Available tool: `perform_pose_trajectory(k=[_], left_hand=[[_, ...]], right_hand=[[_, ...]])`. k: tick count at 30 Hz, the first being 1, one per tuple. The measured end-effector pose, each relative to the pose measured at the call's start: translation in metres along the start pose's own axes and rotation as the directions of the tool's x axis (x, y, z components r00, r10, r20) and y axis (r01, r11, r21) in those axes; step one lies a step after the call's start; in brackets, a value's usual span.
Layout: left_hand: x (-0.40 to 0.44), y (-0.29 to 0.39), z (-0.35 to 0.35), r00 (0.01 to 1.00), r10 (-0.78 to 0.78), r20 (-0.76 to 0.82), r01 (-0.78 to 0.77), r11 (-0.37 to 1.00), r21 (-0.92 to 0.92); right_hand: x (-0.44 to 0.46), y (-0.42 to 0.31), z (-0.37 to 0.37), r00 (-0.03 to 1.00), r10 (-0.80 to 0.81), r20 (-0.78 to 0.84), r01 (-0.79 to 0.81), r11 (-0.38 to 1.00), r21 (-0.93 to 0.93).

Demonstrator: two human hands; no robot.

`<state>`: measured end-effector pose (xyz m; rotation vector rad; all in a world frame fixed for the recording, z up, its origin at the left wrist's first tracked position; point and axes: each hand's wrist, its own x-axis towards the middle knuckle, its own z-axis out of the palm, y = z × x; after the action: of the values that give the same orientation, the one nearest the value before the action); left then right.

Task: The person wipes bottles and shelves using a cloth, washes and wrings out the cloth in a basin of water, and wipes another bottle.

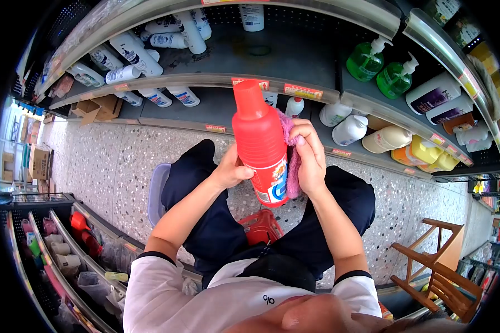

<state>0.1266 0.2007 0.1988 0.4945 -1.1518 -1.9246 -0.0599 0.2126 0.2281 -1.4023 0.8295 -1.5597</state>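
Observation:
A large red plastic bottle with a red cap and a printed label is held up in front of my lap, slightly tilted. My left hand grips its left side, thumb across the front near the label. On the other side, my right hand is closed on a pink cloth that presses against the bottle's right side. Part of the cloth is hidden behind the bottle and my fingers.
Ahead, a shelf carries white bottles on the left and green pump bottles on the right. A red stool is beneath me, a pale plastic tub to my left, and a wooden chair at right.

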Motion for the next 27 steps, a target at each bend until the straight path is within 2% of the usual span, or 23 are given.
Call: perform_pose_trajectory(k=[7, 10, 14, 17, 18, 20, 23, 27], left_hand=[[-0.001, 0.001, 0.001, 0.999, 0.021, 0.032, -0.021, 1.0, -0.01], [0.0, 0.0, -0.001, 0.999, 0.013, 0.038, -0.014, 1.0, 0.009], [0.004, -0.003, 0.001, 0.998, 0.046, -0.044, -0.045, 0.999, 0.031], [0.006, -0.005, 0.002, 0.993, 0.067, -0.093, -0.064, 0.997, 0.033], [0.007, -0.006, 0.003, 0.992, 0.075, -0.103, -0.072, 0.997, 0.033], [0.008, -0.008, 0.002, 0.991, 0.07, -0.115, -0.065, 0.997, 0.047], [0.006, -0.013, -0.003, 0.992, 0.036, -0.121, -0.027, 0.997, 0.076], [0.009, -0.016, -0.003, 0.985, 0.075, -0.156, -0.038, 0.974, 0.224]], right_hand=[[0.002, 0.0, 0.001, 0.984, 0.169, 0.059, -0.178, 0.958, 0.224], [-0.001, -0.004, 0.004, 0.996, 0.092, -0.008, -0.09, 0.987, 0.135], [-0.005, -0.006, 0.004, 0.991, -0.122, -0.046, 0.115, 0.985, -0.13], [-0.005, -0.012, 0.007, 0.955, -0.298, -0.003, 0.281, 0.905, -0.319], [-0.005, -0.011, 0.007, 0.926, -0.375, 0.041, 0.359, 0.843, -0.399], [-0.007, -0.015, 0.009, 0.894, -0.429, 0.127, 0.424, 0.721, -0.548], [-0.011, -0.011, 0.013, 0.85, -0.482, 0.211, 0.505, 0.632, -0.588], [-0.011, -0.009, 0.014, 0.801, -0.505, 0.321, 0.585, 0.547, -0.599]])
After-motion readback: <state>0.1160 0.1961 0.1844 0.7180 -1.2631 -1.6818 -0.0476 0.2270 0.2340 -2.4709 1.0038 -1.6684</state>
